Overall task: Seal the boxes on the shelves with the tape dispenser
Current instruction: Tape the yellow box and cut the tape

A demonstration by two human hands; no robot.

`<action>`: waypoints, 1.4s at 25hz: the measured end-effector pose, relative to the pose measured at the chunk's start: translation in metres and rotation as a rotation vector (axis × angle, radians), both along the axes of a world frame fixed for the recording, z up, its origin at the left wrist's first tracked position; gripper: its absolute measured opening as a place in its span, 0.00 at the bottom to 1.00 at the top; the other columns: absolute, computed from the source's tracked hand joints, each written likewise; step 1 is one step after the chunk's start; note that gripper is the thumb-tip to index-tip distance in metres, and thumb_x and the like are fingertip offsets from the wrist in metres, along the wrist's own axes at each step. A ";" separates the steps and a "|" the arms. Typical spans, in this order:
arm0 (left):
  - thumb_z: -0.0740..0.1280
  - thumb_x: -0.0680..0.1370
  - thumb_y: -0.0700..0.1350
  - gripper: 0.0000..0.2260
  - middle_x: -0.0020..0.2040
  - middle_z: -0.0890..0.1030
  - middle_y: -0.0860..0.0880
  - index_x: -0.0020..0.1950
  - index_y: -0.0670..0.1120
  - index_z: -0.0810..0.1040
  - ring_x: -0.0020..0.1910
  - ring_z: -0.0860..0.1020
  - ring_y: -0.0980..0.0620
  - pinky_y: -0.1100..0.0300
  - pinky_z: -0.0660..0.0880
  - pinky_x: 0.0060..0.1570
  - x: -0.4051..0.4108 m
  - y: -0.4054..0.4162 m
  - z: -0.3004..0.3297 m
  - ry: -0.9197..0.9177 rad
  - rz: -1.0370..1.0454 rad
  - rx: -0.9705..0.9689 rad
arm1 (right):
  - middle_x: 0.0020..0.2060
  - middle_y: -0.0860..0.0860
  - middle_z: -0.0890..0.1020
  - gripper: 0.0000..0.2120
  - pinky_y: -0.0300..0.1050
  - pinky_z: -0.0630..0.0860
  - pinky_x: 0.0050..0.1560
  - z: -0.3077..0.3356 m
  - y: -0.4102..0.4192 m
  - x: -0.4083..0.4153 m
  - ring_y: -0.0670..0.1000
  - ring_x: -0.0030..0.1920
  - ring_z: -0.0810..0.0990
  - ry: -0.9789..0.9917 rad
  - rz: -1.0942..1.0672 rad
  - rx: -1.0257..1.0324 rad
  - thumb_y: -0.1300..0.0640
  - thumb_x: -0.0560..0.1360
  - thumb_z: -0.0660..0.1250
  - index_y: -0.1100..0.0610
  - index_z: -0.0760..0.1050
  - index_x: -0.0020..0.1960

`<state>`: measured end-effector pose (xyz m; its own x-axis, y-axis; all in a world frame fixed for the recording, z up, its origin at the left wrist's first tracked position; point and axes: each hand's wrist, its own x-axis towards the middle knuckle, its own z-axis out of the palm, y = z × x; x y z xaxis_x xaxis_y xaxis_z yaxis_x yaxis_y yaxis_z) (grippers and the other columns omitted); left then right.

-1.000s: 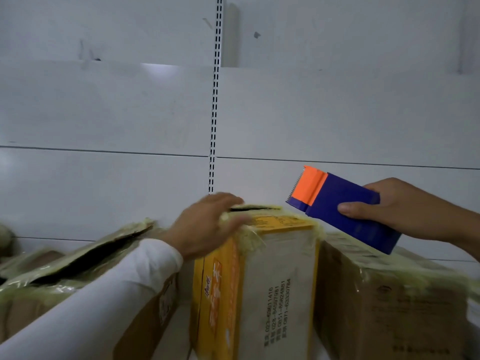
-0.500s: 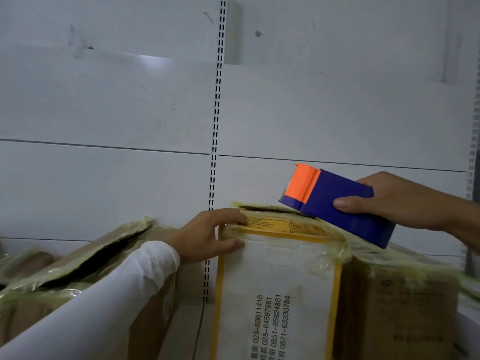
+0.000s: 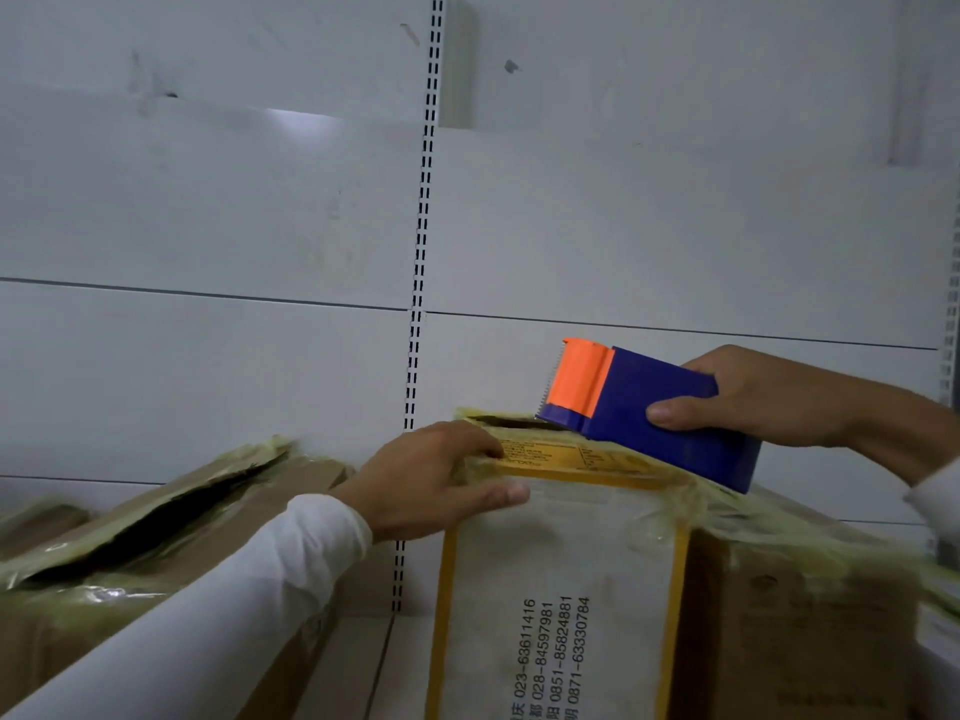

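Head view — tape dispenser [image 3: 660, 415] is gripped by right hand [image 3: 769, 394]; yellow-edged box [image 3: 563, 563], corner clasped by left hand [image 3: 434, 480] — likely light, crushable.

A blue tape dispenser [image 3: 670, 418] with an orange toothed head, tilted, its cutter at the far top edge of a white box [image 3: 561, 589] with yellow borders (top flap gaping, old yellowish tape crumpled at its edges). Brown boxes, left [image 3: 156, 553] and right [image 3: 810, 631], flank it.
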<state>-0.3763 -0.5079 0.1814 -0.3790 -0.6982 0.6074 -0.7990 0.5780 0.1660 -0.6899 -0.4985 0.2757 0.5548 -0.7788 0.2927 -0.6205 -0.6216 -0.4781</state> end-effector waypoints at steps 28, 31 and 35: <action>0.63 0.79 0.38 0.09 0.34 0.79 0.46 0.47 0.32 0.78 0.33 0.76 0.50 0.59 0.76 0.37 0.049 -0.036 0.057 0.716 -0.157 0.166 | 0.42 0.56 0.87 0.31 0.37 0.79 0.38 0.038 -0.072 -0.016 0.55 0.41 0.86 0.173 0.001 0.104 0.28 0.61 0.73 0.53 0.83 0.48; 0.64 0.78 0.38 0.08 0.33 0.79 0.45 0.46 0.33 0.79 0.32 0.76 0.50 0.60 0.76 0.34 0.044 -0.050 0.051 0.728 -0.058 0.301 | 0.42 0.58 0.86 0.32 0.40 0.79 0.38 0.044 -0.086 -0.025 0.58 0.41 0.86 0.223 -0.137 0.162 0.27 0.59 0.74 0.54 0.84 0.46; 0.64 0.77 0.37 0.08 0.32 0.78 0.44 0.42 0.34 0.79 0.29 0.74 0.49 0.60 0.74 0.32 0.036 -0.069 0.057 0.769 0.041 0.388 | 0.43 0.60 0.86 0.31 0.41 0.78 0.37 0.049 -0.095 -0.013 0.56 0.38 0.85 0.233 -0.154 0.242 0.30 0.60 0.75 0.57 0.84 0.45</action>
